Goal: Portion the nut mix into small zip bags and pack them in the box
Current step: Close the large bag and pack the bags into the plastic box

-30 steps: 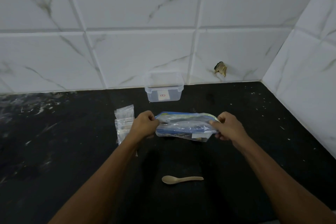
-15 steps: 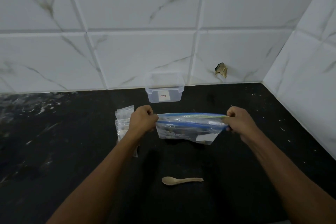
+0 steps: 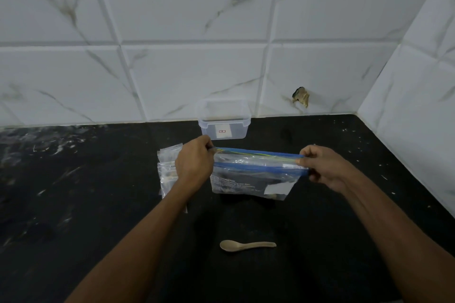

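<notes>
The wall (image 3: 197,76) is white marble-look tile, with a chipped hole (image 3: 300,96) low on the right. The counter (image 3: 73,192) below is black and flecked with pale marks. The box (image 3: 223,119), clear plastic and lidless, stands against the wall, just beyond the hands; nothing can be made out inside it. The big bag (image 3: 256,174), a clear zip bag with a blue seal strip, is held up between both hands above the counter, its long axis running left to right across the person's front and its body hanging below the strip. The left hand (image 3: 194,163) pinches the left end of the strip with fingers curled; the right hand (image 3: 325,165) pinches the right end likewise. Both grips are narrow, at the very corners. The contents show only as a dark mass and cannot be identified from here. The small bags (image 3: 168,170) lie in a stack on the counter, touching or just behind the left wrist, partly hidden by it. The spoon (image 3: 247,245) lies flat on the counter nearer the person, bowl to the left, well apart from both hands. In my judgement the seal is still to be parted; the right hand is nearer the spoon's handle, the left nearer the small bags. No portion appears to be packed yet.
</notes>
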`<state>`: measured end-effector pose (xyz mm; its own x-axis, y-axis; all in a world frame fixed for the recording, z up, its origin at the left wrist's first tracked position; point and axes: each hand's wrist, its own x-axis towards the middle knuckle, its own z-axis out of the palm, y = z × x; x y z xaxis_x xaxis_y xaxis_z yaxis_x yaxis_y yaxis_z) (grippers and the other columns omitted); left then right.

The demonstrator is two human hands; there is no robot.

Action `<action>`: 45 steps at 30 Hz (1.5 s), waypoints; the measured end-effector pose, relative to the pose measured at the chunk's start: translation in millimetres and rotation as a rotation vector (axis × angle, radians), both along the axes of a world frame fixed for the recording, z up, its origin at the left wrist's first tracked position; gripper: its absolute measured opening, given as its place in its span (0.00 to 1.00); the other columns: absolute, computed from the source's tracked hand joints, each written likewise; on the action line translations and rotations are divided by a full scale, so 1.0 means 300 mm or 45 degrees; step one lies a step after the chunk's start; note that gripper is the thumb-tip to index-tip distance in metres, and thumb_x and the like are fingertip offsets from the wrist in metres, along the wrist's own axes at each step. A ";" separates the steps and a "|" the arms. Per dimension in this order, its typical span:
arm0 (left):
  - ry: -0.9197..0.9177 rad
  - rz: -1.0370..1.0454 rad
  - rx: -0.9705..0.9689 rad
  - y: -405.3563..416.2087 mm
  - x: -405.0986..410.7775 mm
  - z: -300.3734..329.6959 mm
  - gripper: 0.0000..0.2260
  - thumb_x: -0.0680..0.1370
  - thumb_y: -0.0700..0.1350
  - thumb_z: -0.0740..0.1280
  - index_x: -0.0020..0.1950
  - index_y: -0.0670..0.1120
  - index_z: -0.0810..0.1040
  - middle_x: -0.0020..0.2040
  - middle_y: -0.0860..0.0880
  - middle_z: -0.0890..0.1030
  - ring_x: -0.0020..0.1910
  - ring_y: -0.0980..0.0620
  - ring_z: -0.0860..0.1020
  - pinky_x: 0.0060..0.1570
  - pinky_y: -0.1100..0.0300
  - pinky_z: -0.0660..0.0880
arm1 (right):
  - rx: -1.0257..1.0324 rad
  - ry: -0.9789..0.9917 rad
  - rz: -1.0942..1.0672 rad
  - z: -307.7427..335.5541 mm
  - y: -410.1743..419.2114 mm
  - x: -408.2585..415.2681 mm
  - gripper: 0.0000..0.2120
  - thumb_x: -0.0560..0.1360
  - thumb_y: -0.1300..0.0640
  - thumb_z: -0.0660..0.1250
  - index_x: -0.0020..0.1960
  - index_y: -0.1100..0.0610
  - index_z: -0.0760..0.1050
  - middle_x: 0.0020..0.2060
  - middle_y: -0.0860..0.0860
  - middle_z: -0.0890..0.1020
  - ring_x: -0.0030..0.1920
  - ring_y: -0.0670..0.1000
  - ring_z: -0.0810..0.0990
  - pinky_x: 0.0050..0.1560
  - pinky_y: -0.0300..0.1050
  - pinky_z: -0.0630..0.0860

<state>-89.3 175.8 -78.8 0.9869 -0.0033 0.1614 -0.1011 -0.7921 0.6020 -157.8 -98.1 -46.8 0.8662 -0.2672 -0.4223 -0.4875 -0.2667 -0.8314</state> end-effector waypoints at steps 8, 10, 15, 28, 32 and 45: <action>-0.016 -0.103 0.015 -0.018 0.006 0.000 0.03 0.80 0.44 0.65 0.47 0.49 0.78 0.43 0.50 0.80 0.40 0.51 0.78 0.38 0.54 0.76 | -0.758 -0.219 0.122 -0.056 0.034 0.000 0.02 0.75 0.53 0.68 0.46 0.51 0.77 0.42 0.50 0.81 0.39 0.47 0.78 0.39 0.44 0.75; -0.018 -0.114 -0.007 -0.012 0.006 0.004 0.03 0.80 0.43 0.64 0.48 0.48 0.77 0.43 0.50 0.80 0.39 0.51 0.78 0.37 0.54 0.77 | -0.402 -0.037 0.123 -0.030 0.028 0.001 0.09 0.77 0.50 0.67 0.47 0.56 0.81 0.41 0.53 0.82 0.39 0.47 0.77 0.37 0.42 0.72; 0.019 -0.122 -0.028 0.000 0.005 -0.005 0.03 0.80 0.43 0.64 0.49 0.48 0.77 0.43 0.50 0.80 0.39 0.52 0.78 0.39 0.53 0.79 | -0.390 0.019 0.200 -0.021 0.013 -0.005 0.03 0.76 0.61 0.68 0.47 0.55 0.79 0.43 0.53 0.82 0.43 0.50 0.79 0.41 0.43 0.74; 0.097 -0.200 0.002 0.008 0.010 -0.014 0.02 0.79 0.42 0.67 0.51 0.46 0.78 0.48 0.47 0.82 0.46 0.50 0.80 0.47 0.51 0.80 | -0.461 -0.079 0.058 -0.009 0.007 -0.017 0.04 0.75 0.61 0.69 0.49 0.56 0.76 0.43 0.52 0.80 0.39 0.48 0.78 0.34 0.39 0.72; 0.091 -0.214 -0.023 -0.008 0.005 -0.005 0.02 0.79 0.42 0.67 0.51 0.47 0.78 0.47 0.49 0.82 0.44 0.53 0.80 0.43 0.59 0.77 | -0.878 -0.192 0.015 -0.025 0.019 -0.017 0.07 0.74 0.62 0.69 0.44 0.52 0.72 0.41 0.50 0.79 0.40 0.48 0.79 0.37 0.41 0.75; 0.225 -0.139 -0.172 0.007 0.002 0.041 0.03 0.80 0.39 0.65 0.49 0.47 0.76 0.44 0.48 0.82 0.36 0.51 0.84 0.34 0.62 0.80 | -0.702 -0.196 -0.044 0.019 0.024 0.001 0.06 0.74 0.61 0.71 0.49 0.56 0.76 0.41 0.52 0.80 0.37 0.46 0.78 0.32 0.37 0.70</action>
<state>-88.7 178.0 -66.6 0.9948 -0.1018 -0.0071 -0.0659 -0.6934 0.7175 -157.5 -90.9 -41.2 0.8934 -0.4416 -0.0825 -0.3884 -0.6668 -0.6361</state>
